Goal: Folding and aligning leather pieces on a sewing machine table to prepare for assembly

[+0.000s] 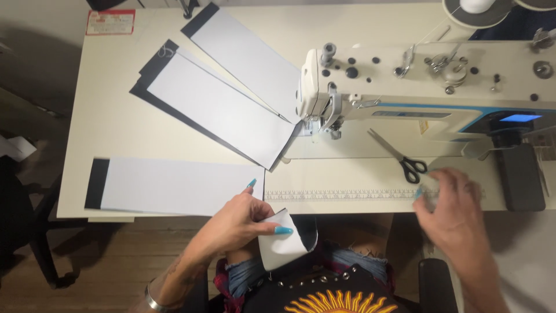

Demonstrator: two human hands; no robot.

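Note:
My left hand (pixel 240 217) pinches a small curled piece of white-and-black fabric (pixel 284 243) over my lap, just off the table's front edge. Motion-blurred, my right hand (pixel 454 211) hovers at the front right of the table near the black-handled scissors (pixel 405 159); whether it holds anything is unclear. A long white strip with a black end (pixel 174 185) lies flat just beyond my left hand. Two more white-on-black strips (pixel 217 107) fan out diagonally toward the needle of the white sewing machine (pixel 417 87).
A printed ruler (pixel 341 195) runs along the table's front edge. A thread cone (pixel 476 7) stands behind the machine, whose blue screen (pixel 520 118) glows at right. A red-and-white label (pixel 110 22) is stuck at the far left corner. Wooden floor lies below left.

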